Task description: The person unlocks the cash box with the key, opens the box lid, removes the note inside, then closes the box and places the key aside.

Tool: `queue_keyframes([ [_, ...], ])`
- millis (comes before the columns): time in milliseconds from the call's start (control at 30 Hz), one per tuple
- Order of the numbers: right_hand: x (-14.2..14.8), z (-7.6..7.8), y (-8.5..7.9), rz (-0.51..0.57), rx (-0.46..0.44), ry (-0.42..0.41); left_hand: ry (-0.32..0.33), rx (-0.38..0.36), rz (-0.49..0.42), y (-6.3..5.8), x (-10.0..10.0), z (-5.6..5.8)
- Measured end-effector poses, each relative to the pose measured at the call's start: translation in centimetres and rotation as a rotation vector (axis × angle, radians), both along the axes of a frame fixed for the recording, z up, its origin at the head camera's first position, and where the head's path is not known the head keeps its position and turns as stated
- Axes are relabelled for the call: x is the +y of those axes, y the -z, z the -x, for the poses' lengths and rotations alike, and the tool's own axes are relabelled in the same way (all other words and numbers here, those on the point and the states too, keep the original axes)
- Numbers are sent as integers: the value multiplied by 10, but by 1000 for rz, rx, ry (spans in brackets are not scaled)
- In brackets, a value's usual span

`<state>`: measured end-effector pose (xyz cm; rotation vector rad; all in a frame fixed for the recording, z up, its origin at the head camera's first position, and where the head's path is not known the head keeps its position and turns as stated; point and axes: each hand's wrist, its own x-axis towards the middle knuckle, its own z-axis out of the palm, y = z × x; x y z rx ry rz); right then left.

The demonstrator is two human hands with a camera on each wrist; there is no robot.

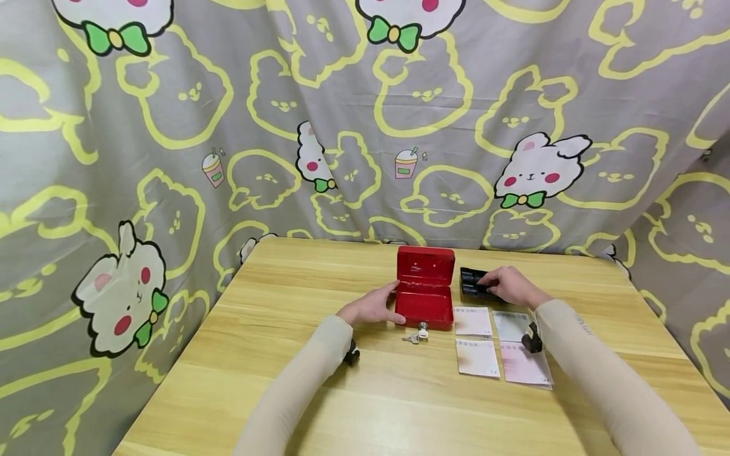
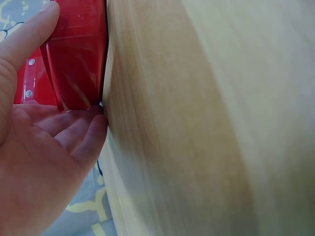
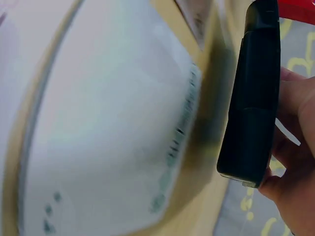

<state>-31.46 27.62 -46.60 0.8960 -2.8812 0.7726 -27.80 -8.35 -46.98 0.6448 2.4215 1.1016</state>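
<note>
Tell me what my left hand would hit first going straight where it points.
The red box: your left hand is right at its left side, so that side would likely come first, though exact depth is hard to judge.

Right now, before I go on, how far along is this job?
Seemingly done: the red box stands open, paper slips laid out nearby. In hand: the left hand holds the box, the right hand grips the black tray. Perhaps left: filling the box, whose inside shows bare while slips and tray lie outside.
</note>
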Motion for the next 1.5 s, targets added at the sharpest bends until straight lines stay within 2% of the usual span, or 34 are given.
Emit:
queue_keyframes([
  [133,5,-4,-14,12,13,24,-2,0,3,-1,0,0],
  [333,5,-19,-39,14,64,-10,-4,0,6,1,0,0],
  [467,-3,-31,-54,17,135,-67,-6,6,17,1,0,0],
  [600,-17,-43,-65,21,199,-160,-7,6,23,2,-1,2],
  [700,-31,-50,-70,15,214,-225,-7,9,26,2,-2,2],
  [800,-44,-55,-71,5,206,-268,-9,14,37,3,-2,2],
  [967,-64,-58,-67,-19,156,-297,-10,21,57,2,-2,2],
  [1233,-92,-50,-54,-38,94,-307,6,28,53,1,-3,3],
  [1500,-110,-42,-44,-9,97,-316,30,46,44,1,-4,3],
])
